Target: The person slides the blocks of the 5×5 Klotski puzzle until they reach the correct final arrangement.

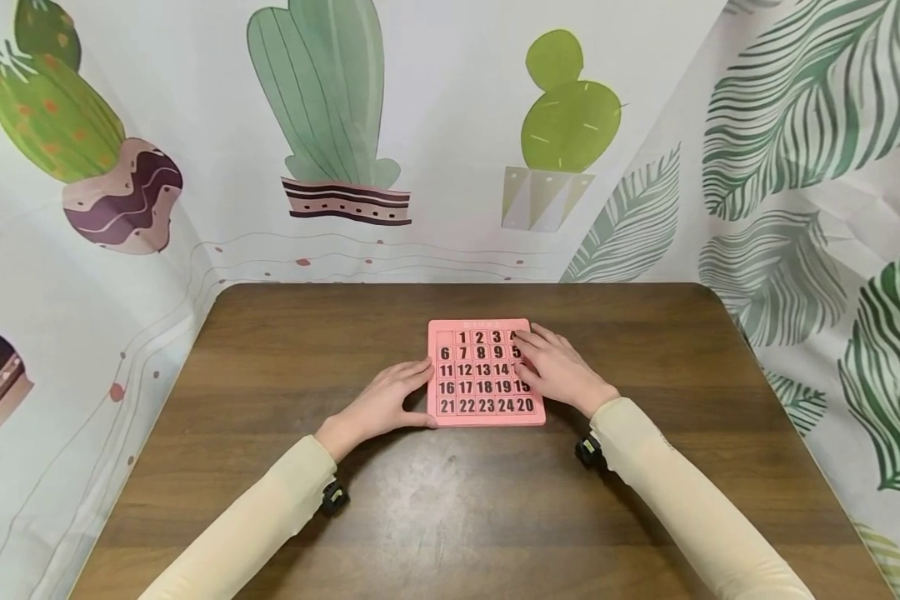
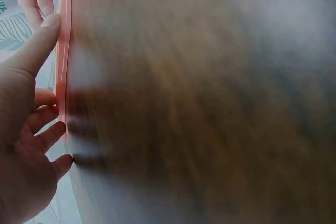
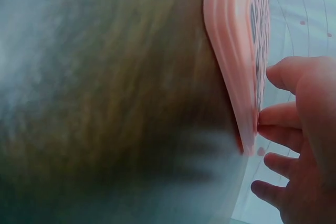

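Observation:
A pink sliding number puzzle point(image 1: 483, 387) lies flat on the brown wooden table point(image 1: 420, 500), its black-numbered tiles facing up and the top-left slot bare. At its left side my left hand point(image 1: 382, 402) holds the frame, thumb at the near left corner and fingers along the edge. My right hand point(image 1: 562, 371) reaches over the right side, fingertips on the right-hand column of tiles and partly covering it. In the right wrist view, index and middle fingers point(image 3: 281, 121) touch the puzzle's face while the thumb stands off it.
A wall cloth point(image 1: 450, 125) printed with cacti and leaves hangs behind the table and along both sides. Each wrist carries a small black camera, one on the left point(image 1: 334, 497) and one on the right point(image 1: 588, 451), below cream sleeves.

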`<state>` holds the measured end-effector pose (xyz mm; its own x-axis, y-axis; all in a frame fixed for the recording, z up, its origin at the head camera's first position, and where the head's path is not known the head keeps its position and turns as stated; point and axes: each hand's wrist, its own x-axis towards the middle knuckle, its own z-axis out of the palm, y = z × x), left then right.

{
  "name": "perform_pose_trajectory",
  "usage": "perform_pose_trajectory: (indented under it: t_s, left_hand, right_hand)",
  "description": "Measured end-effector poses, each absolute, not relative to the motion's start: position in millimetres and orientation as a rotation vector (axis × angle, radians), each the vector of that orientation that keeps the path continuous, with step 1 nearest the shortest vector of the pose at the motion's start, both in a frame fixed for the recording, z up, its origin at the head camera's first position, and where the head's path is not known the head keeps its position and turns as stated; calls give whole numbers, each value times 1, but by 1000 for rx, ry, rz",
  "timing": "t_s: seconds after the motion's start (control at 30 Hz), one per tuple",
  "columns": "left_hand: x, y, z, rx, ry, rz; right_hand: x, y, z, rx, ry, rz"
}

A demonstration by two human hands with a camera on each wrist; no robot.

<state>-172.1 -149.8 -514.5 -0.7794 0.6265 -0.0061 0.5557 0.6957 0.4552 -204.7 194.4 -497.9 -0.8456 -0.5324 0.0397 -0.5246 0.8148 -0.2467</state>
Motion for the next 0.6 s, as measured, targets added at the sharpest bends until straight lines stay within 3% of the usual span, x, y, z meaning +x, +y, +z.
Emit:
perform_pose_trajectory:
  t_s: [0.6]
  left_hand:
    - [-172,-150,-514,980,2746,654]
  right_hand:
    - [-207,179,-499,-927,2945,-378]
